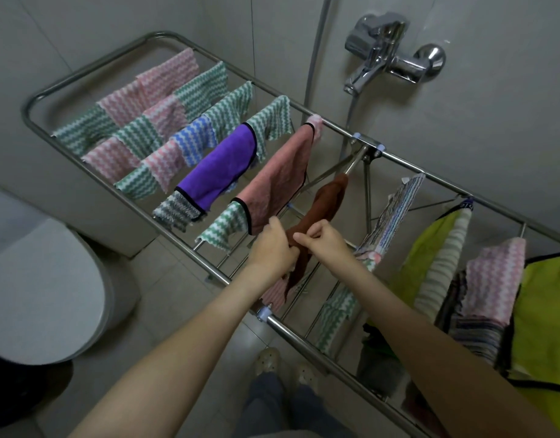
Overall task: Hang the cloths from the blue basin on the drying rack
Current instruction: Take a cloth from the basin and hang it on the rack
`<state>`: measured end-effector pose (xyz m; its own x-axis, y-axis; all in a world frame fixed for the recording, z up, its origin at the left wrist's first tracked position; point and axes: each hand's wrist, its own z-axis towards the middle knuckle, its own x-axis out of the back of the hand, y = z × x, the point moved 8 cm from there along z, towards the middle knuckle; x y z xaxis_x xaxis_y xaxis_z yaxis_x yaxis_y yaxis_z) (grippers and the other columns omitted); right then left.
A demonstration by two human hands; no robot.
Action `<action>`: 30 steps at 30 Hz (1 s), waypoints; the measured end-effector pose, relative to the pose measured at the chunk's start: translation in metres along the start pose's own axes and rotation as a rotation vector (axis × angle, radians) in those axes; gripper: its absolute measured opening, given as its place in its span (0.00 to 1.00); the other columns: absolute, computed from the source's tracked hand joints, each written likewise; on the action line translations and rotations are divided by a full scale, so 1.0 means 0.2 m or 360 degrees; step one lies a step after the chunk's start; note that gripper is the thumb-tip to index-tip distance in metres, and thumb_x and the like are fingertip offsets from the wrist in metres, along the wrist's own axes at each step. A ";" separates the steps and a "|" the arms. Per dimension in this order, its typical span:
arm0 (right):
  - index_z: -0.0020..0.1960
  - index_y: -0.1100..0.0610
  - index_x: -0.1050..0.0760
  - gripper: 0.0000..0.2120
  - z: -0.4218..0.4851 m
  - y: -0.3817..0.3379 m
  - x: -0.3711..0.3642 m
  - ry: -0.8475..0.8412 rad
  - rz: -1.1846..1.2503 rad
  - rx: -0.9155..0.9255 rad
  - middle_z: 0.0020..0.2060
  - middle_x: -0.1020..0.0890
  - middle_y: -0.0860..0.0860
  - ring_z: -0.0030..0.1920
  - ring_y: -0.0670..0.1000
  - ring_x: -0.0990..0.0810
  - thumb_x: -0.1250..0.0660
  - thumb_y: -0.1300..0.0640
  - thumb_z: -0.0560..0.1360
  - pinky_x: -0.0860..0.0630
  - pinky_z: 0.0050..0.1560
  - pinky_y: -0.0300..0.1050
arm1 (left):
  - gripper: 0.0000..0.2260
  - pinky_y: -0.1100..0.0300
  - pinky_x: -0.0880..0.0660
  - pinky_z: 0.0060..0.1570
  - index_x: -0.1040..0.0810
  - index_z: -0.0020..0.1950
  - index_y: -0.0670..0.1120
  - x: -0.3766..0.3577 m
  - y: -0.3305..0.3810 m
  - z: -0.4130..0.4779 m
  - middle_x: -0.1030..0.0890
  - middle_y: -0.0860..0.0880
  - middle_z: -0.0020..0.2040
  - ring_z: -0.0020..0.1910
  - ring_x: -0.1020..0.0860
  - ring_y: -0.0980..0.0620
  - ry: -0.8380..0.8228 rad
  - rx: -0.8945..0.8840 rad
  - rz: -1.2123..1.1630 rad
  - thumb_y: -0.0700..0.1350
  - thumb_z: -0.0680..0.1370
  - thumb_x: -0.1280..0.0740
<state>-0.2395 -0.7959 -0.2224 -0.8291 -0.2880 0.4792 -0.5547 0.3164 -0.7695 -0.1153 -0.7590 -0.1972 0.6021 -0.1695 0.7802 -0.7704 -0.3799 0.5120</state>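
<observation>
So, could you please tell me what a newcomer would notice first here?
At the centre, the left hand and right hand grip a brown cloth draped over the drying rack. Further left hangs a vivid purple cloth; a chrome tap sits on the wall above.

Drying rack [414, 167]: polished metal tubing. Brown cloth [326, 200], gripped by left hand [272, 248] and right hand [326, 241]: matt, soft fabric. Zigzag cloths [139, 134] beyond the left hand: ribbed weave. Tap [386, 55]: glossy chrome.
</observation>
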 end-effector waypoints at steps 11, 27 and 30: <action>0.45 0.57 0.24 0.02 -0.05 -0.08 0.03 -0.0066 -0.0398 0.0356 0.40 0.28 0.49 0.39 0.47 0.28 0.33 0.58 0.75 0.35 0.41 0.36 | 0.08 0.55 0.28 0.50 0.21 0.50 0.41 0.04 0.04 0.02 0.19 0.41 0.53 0.55 0.23 0.41 0.0155 -0.0030 -0.0105 0.40 0.76 0.38; 0.36 0.51 0.30 0.10 -0.05 -0.08 0.13 0.0106 0.0056 0.0222 0.30 0.29 0.47 0.33 0.46 0.29 0.36 0.61 0.74 0.33 0.37 0.42 | 0.07 0.63 0.32 0.37 0.27 0.48 0.44 -0.01 -0.04 0.06 0.26 0.52 0.35 0.36 0.28 0.55 -0.0325 0.0008 -0.0851 0.36 0.75 0.32; 0.37 0.51 0.31 0.09 -0.04 -0.12 0.15 0.0144 0.0167 0.0239 0.29 0.30 0.47 0.35 0.49 0.29 0.38 0.60 0.75 0.31 0.41 0.44 | 0.09 0.58 0.30 0.45 0.24 0.40 0.43 0.06 -0.06 0.06 0.22 0.44 0.39 0.41 0.26 0.48 -0.0405 -0.0003 -0.1158 0.34 0.78 0.38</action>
<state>-0.2523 -0.8051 -0.1866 -0.8884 -0.1759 0.4239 -0.4539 0.2001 -0.8683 -0.0963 -0.7676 -0.1989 0.9867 -0.0818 0.1403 -0.1623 -0.4741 0.8654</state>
